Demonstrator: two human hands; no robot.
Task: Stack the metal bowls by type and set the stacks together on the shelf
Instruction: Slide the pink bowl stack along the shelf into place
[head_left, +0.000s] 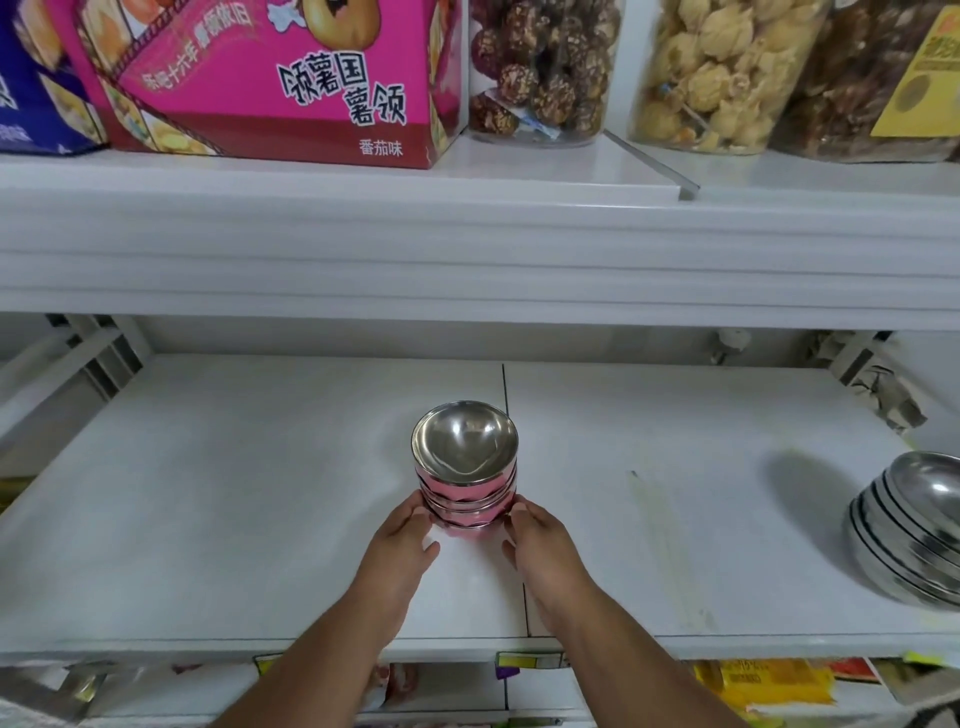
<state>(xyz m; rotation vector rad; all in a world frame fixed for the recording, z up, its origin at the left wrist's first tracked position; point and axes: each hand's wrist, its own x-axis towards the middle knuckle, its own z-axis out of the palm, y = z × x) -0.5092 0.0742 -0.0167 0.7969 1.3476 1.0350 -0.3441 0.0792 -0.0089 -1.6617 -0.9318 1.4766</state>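
A stack of pink-sided metal bowls (464, 488) stands on the white shelf (260, 519), near its middle. My left hand (402, 545) grips the stack's lower left side and my right hand (540, 551) grips its lower right side. The top bowl's shiny inside faces up. A second stack of plain silver bowls (909, 535) sits tilted at the shelf's right edge, partly cut off by the frame. The two stacks are well apart.
A pale stick-like strip (665, 551) lies on the shelf between the stacks. The shelf above holds a pink snack box (270, 78) and clear jars of snacks (540, 67). Packaged goods (763, 680) fill the shelf below.
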